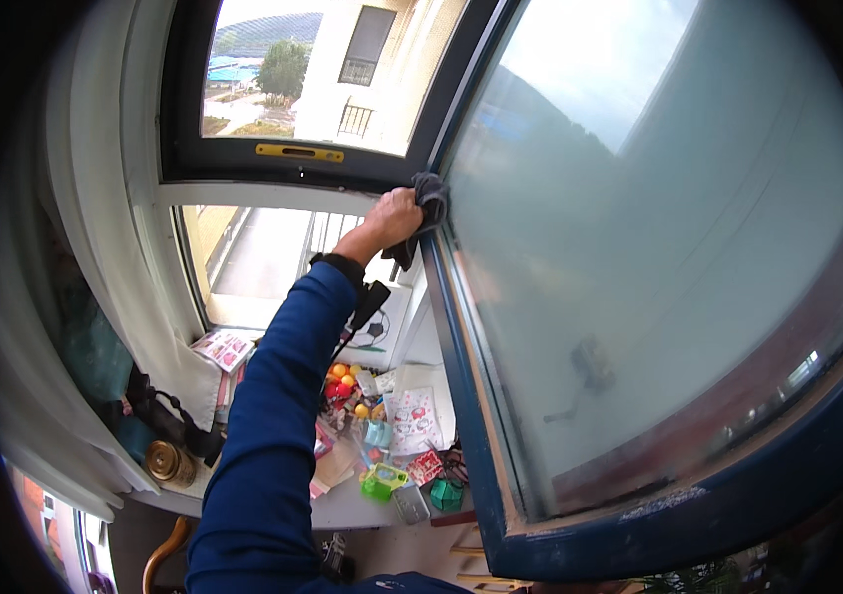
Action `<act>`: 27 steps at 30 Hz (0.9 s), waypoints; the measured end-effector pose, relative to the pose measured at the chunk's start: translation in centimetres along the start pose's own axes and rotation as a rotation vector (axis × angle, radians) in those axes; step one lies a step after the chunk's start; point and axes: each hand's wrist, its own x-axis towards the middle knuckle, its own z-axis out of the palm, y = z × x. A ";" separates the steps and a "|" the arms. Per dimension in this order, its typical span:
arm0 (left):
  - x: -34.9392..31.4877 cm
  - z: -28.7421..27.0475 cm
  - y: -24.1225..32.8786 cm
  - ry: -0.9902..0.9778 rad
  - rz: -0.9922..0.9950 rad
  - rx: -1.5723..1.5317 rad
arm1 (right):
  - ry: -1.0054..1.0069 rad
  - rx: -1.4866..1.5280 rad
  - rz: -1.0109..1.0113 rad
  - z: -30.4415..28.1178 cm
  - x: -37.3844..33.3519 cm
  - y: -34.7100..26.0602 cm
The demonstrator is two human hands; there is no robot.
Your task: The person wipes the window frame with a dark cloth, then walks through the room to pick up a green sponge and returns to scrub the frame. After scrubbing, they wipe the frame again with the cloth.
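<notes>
My left hand (394, 216), at the end of a blue sleeve, is closed round a dark grey cloth (430, 201). It presses the cloth into the corner where the dark window frame (243, 163) meets the edge of the open window sash (461, 366). Part of the cloth hangs below my fingers. A black band circles my wrist, and a black strap-like piece sticks out beside it. The sash's large glass pane (639, 297) fills the right side and looks hazy, with streaks and reflections. My right hand is out of view.
A yellow spirit-level-shaped piece (300, 152) sits on the lower window frame. Below, a cluttered white table (352, 507) bears orange and red balls (342, 381), papers (414, 421), a green toy (379, 482) and a jar (167, 462). Pale curtains (95, 198) hang at left.
</notes>
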 end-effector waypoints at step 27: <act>-22.9 -7.3 12.6 -0.484 0.222 -0.347 | -0.468 0.602 0.027 -0.6 2.8 -3.0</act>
